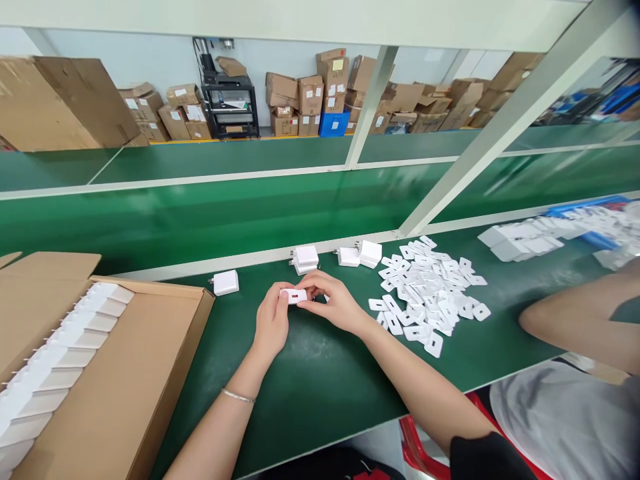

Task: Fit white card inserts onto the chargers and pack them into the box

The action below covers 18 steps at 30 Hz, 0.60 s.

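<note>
Pinching one white charger (pixel 293 297) between our left hand (pixel 273 323) and right hand (pixel 334 303), we had the fingertips of both closed on it, over the green bench (pixel 320 387). Its slotted face was turned toward us, and the long axis of that face ran left to right, from one hand to the other. The heap of white plates (pixel 425 287) lay to the right, nearer our right hand; the open carton (pixel 130 347) lay to the left, nearer our left.

We counted one charger in our grip, one loose charger (pixel 226 283) on the far left, and a pair of chargers (pixel 371 254) just beyond our right hand. Straight beyond our hands sat a small stack (pixel 305 257), perhaps two; we could not tell. We counted one heap, its plates overlapping too much to number, and one carton holding one row of pronged blocks (pixel 65 359), packed too tightly for a sure count.
</note>
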Each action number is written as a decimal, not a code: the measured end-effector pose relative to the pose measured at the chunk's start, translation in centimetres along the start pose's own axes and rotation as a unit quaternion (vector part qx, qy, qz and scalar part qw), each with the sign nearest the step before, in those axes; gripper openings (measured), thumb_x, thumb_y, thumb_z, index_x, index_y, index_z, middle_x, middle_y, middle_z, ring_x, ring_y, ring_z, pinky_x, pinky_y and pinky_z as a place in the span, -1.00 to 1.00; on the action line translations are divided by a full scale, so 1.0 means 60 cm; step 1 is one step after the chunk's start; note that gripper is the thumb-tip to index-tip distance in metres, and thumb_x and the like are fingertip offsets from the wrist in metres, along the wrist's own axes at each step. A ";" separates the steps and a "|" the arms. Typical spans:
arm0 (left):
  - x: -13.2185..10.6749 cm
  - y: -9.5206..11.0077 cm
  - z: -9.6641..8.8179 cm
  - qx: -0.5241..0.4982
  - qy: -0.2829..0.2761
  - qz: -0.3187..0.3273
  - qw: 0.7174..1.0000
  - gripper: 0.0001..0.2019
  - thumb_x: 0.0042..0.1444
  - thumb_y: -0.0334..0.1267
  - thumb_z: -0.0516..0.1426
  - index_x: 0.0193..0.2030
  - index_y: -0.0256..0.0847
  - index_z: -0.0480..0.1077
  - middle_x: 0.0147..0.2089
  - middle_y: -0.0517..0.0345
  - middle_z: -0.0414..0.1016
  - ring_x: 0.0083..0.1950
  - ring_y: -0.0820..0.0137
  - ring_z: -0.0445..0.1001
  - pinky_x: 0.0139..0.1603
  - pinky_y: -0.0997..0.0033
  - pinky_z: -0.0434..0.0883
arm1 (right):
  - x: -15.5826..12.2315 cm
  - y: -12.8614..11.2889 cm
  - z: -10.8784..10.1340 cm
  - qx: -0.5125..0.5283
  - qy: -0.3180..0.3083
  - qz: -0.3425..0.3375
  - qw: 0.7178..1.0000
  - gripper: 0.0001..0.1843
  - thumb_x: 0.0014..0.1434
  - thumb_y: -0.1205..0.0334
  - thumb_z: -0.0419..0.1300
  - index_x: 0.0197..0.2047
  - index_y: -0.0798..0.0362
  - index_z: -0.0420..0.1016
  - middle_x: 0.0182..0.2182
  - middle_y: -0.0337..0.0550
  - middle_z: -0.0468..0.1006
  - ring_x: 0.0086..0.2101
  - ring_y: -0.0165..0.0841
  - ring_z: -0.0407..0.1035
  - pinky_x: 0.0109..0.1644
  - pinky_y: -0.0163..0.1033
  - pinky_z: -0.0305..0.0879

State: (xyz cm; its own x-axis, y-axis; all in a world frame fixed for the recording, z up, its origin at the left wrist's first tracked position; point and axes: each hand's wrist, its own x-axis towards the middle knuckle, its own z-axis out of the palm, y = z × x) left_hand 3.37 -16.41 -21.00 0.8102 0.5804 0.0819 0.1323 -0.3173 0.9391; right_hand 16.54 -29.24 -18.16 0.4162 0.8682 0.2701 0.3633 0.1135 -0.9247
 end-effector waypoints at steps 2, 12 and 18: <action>-0.001 0.000 -0.001 0.000 -0.005 0.007 1.000 -0.57 0.46 0.05 -0.17 -0.02 -0.15 0.40 -0.11 0.09 0.51 -0.16 0.31 0.42 -0.09 0.33 0.31 | -0.001 -0.002 -0.005 -0.007 -0.005 -0.003 1.000 -0.75 0.27 0.12 0.31 0.00 -0.01 0.56 -0.11 -0.10 0.46 -0.23 -0.38 0.41 -0.12 -0.20 0.40; 0.001 -0.019 0.002 -0.044 0.002 -0.015 0.999 -0.43 0.44 0.17 -0.27 0.02 -0.12 0.42 -0.17 0.09 0.49 -0.26 0.32 0.35 -0.16 0.35 0.30 | 0.003 0.006 -0.023 0.148 0.081 0.037 0.985 -0.67 0.24 0.06 0.32 0.02 -0.03 0.47 -0.18 -0.13 0.48 -0.19 -0.33 0.39 -0.07 -0.19 0.37; -0.002 -0.013 0.002 -0.027 -0.012 -0.011 1.000 -0.47 0.45 0.12 -0.24 0.03 -0.14 0.42 -0.05 0.05 0.52 -0.14 0.30 0.42 -0.11 0.34 0.32 | 0.002 0.002 -0.026 0.159 0.039 0.044 0.985 -0.77 0.35 0.12 0.16 -0.01 -0.04 0.57 -0.11 -0.13 0.45 -0.15 -0.34 0.36 -0.02 -0.19 0.30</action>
State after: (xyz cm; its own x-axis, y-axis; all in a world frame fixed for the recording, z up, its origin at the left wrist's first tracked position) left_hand 3.24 -16.34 -21.77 0.8213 0.5679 0.0539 0.1196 -0.2638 0.9571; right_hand 17.94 -29.85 -17.81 0.5016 0.8433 0.1930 0.0474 0.1959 -0.9795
